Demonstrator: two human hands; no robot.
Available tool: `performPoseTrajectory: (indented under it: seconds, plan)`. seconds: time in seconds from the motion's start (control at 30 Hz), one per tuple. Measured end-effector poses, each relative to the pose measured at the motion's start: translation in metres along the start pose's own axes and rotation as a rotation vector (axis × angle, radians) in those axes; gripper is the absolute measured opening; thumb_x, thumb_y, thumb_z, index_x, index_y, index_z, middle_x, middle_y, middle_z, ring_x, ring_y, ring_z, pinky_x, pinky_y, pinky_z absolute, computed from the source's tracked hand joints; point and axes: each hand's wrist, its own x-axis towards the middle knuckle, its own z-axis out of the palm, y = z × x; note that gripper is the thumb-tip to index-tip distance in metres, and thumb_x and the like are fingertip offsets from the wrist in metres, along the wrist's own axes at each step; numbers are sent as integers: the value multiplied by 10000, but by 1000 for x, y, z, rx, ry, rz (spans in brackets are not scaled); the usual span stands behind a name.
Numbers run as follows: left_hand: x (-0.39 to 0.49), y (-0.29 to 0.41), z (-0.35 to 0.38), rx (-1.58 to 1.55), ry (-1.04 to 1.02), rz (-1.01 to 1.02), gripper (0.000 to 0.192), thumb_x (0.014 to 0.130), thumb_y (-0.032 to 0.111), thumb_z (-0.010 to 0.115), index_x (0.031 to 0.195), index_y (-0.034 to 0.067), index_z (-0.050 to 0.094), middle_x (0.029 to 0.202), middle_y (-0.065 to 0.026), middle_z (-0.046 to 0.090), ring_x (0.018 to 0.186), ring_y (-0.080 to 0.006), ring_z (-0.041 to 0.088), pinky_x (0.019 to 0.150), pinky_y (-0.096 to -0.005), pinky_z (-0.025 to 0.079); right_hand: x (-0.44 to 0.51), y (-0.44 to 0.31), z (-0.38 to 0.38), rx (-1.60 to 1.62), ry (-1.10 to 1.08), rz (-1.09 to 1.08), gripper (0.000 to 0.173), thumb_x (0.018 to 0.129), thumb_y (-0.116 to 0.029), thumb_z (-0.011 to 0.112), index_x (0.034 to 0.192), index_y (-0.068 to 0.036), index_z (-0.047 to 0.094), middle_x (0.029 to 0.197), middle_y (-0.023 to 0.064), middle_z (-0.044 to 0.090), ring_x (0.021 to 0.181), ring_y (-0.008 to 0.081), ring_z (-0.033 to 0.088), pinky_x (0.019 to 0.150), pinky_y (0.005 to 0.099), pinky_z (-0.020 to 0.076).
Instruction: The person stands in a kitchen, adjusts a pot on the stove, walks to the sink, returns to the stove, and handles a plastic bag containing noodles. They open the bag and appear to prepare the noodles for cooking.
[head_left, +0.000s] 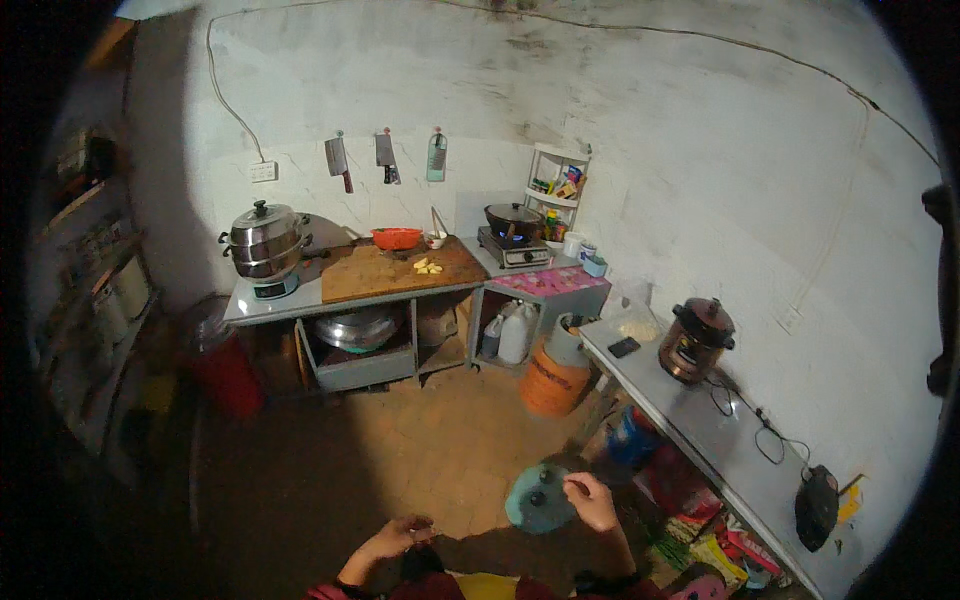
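My left hand (405, 534) hangs low at the bottom middle of the view, its fingers loosely bent and partly in shadow. No object is visible in it. My right hand (592, 504) is raised a little with its fingers curled in, and I see nothing held there. Below and beside it on the floor is a round teal object (553, 517), perhaps a basin or a stool top, with dark round spots or items on it. The right hand overlaps its edge in the view; whether they touch is not clear.
Ahead, a wooden cutting board (360, 274) bears yellow pieces (427, 266) and a red basin (397, 238). A steamer pot (266, 244) stands left; a lidded wok (514, 219) sits over a lit gas stove (517, 253). An orange gas cylinder (553, 382) is near the right-hand table (697, 420).
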Motion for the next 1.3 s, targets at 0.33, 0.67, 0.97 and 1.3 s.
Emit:
performPoseTrajectory:
  seconds: [0.33, 0.67, 0.97, 1.3]
  plan:
    - [200, 92, -205, -184, -64, 94, 403, 887, 299, 631, 1149, 1, 568, 909, -58, 619, 805, -113, 574, 721, -246, 476, 193, -27, 61, 75, 182, 142, 220, 879, -170, 618, 1023, -5, 633, 899, 22, 630, 824, 89, 561, 753, 257, 462]
    - [408, 129, -259, 94, -176, -70, 568, 865, 383, 644, 1283, 29, 493, 1072, -102, 620, 903, -163, 599, 788, -287, 492, 384, -3, 80, -77, 181, 191, 243, 883, -195, 611, 1032, -5, 634, 843, 51, 632, 756, 121, 574, 670, 268, 469]
    - [586, 207, -312, -217, 38, 3, 480, 885, 388, 630, 1191, 24, 560, 1033, -59, 618, 904, -147, 592, 774, -289, 491, 592, 23, 21, 7, 192, 185, 237, 906, -209, 585, 1032, -10, 618, 923, 93, 641, 818, 175, 592, 724, 318, 474]
    - [742, 219, -391, -226, 475, -75, 332, 840, 286, 687, 989, -7, 636, 933, -43, 654, 709, -115, 541, 642, -268, 453, 707, 44, 20, -35, 181, 226, 227, 921, -183, 561, 1024, 15, 598, 800, 23, 574, 680, 83, 495, 601, 255, 404]
